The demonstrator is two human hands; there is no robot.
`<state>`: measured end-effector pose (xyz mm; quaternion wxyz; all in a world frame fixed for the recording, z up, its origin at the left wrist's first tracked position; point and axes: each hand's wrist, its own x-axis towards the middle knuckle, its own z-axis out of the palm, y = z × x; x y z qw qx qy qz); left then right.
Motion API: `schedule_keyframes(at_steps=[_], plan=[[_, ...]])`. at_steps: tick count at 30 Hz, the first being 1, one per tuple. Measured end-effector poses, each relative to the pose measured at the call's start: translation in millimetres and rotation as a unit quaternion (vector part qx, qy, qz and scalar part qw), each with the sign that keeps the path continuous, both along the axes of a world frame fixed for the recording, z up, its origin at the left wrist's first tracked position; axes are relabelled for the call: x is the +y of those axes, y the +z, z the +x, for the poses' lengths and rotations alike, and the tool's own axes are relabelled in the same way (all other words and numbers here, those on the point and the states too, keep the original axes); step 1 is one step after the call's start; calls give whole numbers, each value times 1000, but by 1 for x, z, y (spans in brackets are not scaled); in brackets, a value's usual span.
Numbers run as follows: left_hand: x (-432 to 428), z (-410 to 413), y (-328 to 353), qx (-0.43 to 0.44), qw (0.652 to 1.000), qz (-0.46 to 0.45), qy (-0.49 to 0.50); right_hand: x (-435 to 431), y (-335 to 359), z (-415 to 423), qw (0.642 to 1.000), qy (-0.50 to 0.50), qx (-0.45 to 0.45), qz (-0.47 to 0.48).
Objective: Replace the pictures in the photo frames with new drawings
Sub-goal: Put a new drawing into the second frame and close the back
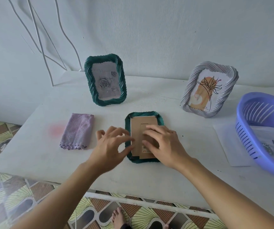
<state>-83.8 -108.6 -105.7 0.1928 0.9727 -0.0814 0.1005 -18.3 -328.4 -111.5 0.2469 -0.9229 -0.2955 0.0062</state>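
A folded lilac cloth (77,131) is laid on the worktop (149,176), well out to the left of the left hand (111,144). That hand is held at the left long edge of the face-down green frame (142,161), its fingers curled and thumb and forefinger brought close together just at the rim. Through the motion blur it cannot be told whether anything is pinched there or the edge is only touched.

The frame is laid flat directly between the two hands. Its long axis runs away from the person, so one long side is offered to each hand. Its brown backing board (138,129) is turned upward and seated inside the rim, with the stand flap lying flat on it.

The right hand (164,144) is spread over the lower right of the board, fingers relaxed and resting on the card, with nothing grasped. Both hands are about equally near the frame. The left is judged better placed for prising at the left edge while the board is steadied by the right.

Beyond the hands a second green frame (90,83) with a rose picture is stood upright. Further to the right of the right hand a pale ribbed frame (189,91) with a line drawing is stood. At far right a blue slotted basket (247,134) is set over a sheet of paper (227,142), well apart from the right hand.
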Motion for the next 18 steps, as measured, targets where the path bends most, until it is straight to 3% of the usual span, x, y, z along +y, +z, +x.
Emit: schedule_keyframes(at_steps=[10,14,18], plan=[[-8,-21,10,27,996,78,-23,-2,2,1,998,22,6,-59],[-14,-21,11,3,991,123,-45,-3,0,-2,997,22,-1,-72],[-12,-25,2,-41,993,105,-41,-2,-1,-5,997,22,-8,-76]])
